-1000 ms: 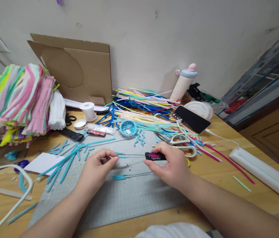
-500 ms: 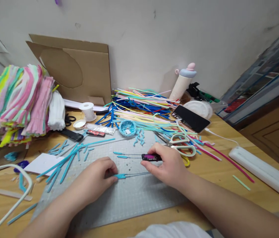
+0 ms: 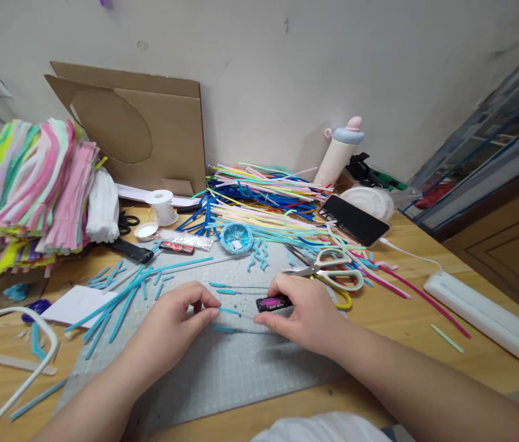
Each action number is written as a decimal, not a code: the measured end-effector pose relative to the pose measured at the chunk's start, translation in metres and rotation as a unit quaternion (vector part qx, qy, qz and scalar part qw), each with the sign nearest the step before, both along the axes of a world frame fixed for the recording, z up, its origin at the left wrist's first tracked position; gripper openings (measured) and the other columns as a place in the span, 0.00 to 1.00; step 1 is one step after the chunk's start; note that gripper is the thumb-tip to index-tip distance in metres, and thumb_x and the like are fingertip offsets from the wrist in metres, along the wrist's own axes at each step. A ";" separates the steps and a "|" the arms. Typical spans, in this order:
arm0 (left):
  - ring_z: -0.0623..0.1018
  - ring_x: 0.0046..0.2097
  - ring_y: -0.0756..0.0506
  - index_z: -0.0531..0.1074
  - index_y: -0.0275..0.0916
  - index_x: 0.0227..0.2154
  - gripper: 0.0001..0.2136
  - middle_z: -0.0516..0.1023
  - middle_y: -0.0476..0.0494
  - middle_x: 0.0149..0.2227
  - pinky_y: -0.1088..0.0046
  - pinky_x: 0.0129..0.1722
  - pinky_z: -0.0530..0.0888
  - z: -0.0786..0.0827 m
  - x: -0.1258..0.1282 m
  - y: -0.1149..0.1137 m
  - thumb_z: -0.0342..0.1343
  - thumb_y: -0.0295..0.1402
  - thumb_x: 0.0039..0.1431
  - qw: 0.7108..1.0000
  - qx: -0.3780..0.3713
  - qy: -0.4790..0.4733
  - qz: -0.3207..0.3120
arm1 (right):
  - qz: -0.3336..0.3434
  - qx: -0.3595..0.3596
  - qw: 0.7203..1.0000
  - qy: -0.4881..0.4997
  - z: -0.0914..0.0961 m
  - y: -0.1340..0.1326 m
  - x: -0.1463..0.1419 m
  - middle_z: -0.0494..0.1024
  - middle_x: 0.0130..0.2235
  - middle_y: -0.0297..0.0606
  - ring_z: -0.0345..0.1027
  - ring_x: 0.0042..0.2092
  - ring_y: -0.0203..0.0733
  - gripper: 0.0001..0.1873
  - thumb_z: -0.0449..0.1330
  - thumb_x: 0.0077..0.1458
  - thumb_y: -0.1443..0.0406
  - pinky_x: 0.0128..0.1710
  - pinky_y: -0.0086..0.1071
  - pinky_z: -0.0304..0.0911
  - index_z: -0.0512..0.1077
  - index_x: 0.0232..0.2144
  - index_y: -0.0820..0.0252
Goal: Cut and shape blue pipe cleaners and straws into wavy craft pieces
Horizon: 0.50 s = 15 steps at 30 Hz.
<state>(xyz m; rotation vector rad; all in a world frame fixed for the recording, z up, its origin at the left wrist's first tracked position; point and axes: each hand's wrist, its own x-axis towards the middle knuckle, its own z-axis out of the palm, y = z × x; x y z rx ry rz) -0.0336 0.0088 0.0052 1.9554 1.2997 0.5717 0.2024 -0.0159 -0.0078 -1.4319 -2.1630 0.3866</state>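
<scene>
My left hand point(image 3: 190, 310) pinches the blue tip of a pipe cleaner point(image 3: 228, 310), whose thin bare stem stretches toward my right hand. My right hand point(image 3: 303, 310) is closed around a small black-and-purple object point(image 3: 274, 303) of a kind I cannot make out. Another blue-tipped pipe cleaner point(image 3: 225, 329) lies just below, on the grey cutting mat point(image 3: 222, 374). Two more with blue ends point(image 3: 226, 291) rest above, their wires running behind my right hand. A fuzzy blue bowl-shaped piece point(image 3: 236, 239) sits beyond, beside curly blue strands point(image 3: 259, 255).
Scissors point(image 3: 339, 270) lie behind my right hand. Cut blue pipe cleaners point(image 3: 125, 307) and a white card point(image 3: 79, 305) are at left. Colourful pipe cleaners point(image 3: 263, 196), a phone point(image 3: 355, 220), a bottle point(image 3: 337, 159) and cardboard point(image 3: 171, 135) stand or lie at the back. A white power strip point(image 3: 484, 319) is right.
My left hand has risen slightly, now with one blue-tipped pipe cleaner pinched apart from the one left on the mat. My right hand has shifted a little left with the black-and-purple object.
</scene>
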 end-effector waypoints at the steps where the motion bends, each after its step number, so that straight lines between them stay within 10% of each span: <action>1: 0.72 0.32 0.47 0.72 0.41 0.25 0.04 0.75 0.48 0.28 0.73 0.32 0.66 0.001 0.000 0.000 0.55 0.34 0.52 1.000 -0.002 -0.022 0.007 | 0.003 0.001 1.000 -0.001 0.000 -0.001 0.000 0.72 0.27 0.32 0.64 0.29 0.37 0.19 0.59 0.47 0.49 0.28 0.29 0.52 0.65 0.29 0.58; 15: 0.70 0.31 0.48 0.71 0.39 0.23 0.04 0.71 0.48 0.26 0.72 0.31 0.65 0.004 0.008 -0.009 0.58 0.31 0.51 0.984 -0.036 -0.175 0.000 | -0.019 0.095 0.995 0.023 -0.003 -0.008 -0.007 0.68 0.22 0.29 0.61 0.24 0.34 0.13 0.61 0.42 0.56 0.25 0.28 0.51 0.64 0.24 0.58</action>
